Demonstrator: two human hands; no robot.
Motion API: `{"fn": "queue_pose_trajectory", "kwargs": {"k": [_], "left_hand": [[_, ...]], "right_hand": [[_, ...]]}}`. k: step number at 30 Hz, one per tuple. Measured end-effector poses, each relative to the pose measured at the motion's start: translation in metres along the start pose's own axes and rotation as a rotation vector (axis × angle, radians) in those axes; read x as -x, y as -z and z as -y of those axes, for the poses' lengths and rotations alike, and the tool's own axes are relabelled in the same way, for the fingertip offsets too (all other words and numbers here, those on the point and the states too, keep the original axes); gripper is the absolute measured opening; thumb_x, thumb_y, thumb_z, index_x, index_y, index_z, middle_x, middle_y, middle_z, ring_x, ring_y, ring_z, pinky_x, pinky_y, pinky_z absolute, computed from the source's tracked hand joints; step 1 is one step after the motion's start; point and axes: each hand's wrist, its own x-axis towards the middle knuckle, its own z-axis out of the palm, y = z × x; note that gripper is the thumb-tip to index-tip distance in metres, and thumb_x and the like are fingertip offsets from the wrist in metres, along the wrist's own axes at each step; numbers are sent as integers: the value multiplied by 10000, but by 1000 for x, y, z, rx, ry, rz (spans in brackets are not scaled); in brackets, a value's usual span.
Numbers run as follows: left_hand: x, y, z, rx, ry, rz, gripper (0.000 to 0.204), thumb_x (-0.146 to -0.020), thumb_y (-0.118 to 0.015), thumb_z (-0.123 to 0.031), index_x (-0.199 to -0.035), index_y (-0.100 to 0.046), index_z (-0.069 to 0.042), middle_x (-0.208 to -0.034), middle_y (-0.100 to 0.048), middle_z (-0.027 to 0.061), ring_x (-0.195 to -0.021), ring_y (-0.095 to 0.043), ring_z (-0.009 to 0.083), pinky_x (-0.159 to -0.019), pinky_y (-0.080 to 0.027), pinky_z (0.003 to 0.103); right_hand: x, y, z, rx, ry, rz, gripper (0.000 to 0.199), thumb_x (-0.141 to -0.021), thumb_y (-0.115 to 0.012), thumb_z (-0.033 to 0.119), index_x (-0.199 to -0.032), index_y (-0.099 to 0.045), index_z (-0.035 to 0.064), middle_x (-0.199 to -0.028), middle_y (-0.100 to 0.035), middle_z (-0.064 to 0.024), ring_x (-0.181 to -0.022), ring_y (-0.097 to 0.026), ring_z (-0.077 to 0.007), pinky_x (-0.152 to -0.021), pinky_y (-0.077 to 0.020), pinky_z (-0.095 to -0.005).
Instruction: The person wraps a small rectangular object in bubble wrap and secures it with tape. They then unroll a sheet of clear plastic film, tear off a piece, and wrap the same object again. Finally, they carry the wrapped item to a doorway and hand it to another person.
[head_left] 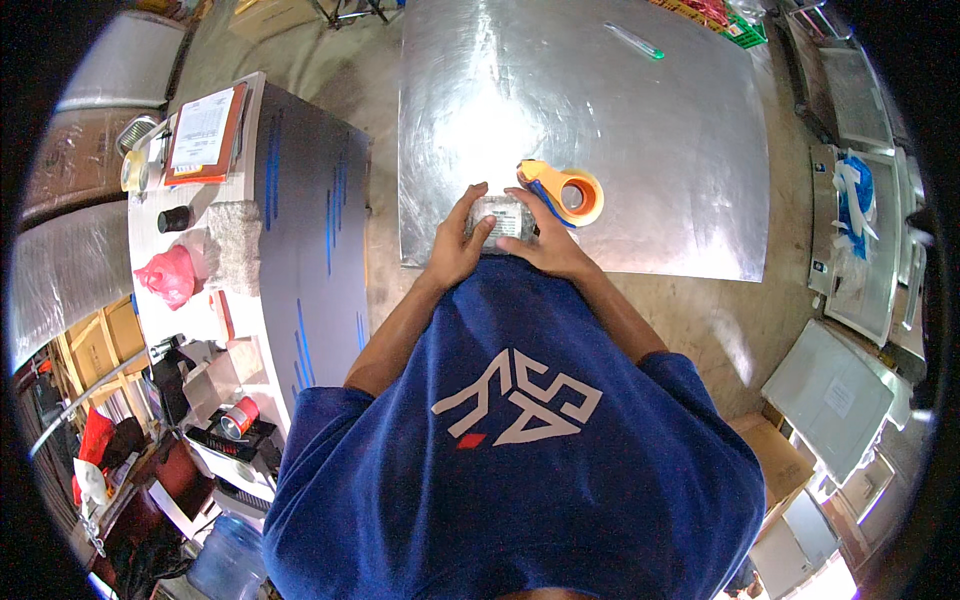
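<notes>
Between my two hands sits a small wrapped package [503,219] with a white printed label on top, at the near edge of the metal table [680,160]. My left hand [462,243] grips its left side, thumb against the label side. From the right, my right hand [548,243] closes round the package, with its thumb at the near side and its forefinger reaching toward the far side. Just beyond my right hand lies a tape dispenser [534,174] with an orange-yellow body and a blue part, loaded with a roll of tape [594,200].
A box cutter with a green end [640,43] lies far off on the metal table, near a green crate [742,32]. On the left, a white counter [150,215] carries a clipboard [204,135], a black cup [174,218] and a pink bag [166,277]. Cardboard boxes [775,455] stand right.
</notes>
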Motion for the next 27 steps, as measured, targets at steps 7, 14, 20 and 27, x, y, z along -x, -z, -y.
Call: {"fn": "queue_pose_trajectory", "kwargs": {"k": [7,14,20,27], "left_hand": [[-1,-2,-6,85,166,-100,392,-1029,-578,-176,-1385,-547,-14,-1355,-625,191,-1254,-590,233,-1043,-473,380],[-3,-4,-11,33,101,-192,336,-1034,-569,-154,-1341,-600,-19,-1346,-639,180,-1225,-621,251,-1015,-498,367],[-6,-5,-4,5,52,-237,318,-1027,-562,-120,-1325,-617,-23,-1387,-607,200,-1276,-600,322,-1039,-495,383],[-12,-5,3,-17,-53,-291,272,-1011,-565,-64,-1257,-661,4,-1353,-622,227,-1273,-602,337,-1042,-496,377]], "right_hand": [[-6,-13,1,54,10,-122,602,-874,-789,295,-1364,-558,33,-1336,-602,-193,-1281,-554,-333,-1077,-435,-411],[-8,-15,5,66,31,-139,542,-898,-765,244,-1364,-572,44,-1370,-589,-182,-1293,-542,-306,-1095,-412,-396],[-13,-22,2,185,89,-206,466,-926,-721,224,-1339,-602,44,-1337,-618,-190,-1268,-566,-332,-1094,-420,-412],[-16,-33,4,157,101,-268,443,-927,-714,209,-1328,-615,49,-1322,-622,-213,-1291,-546,-371,-1113,-404,-432]]}}
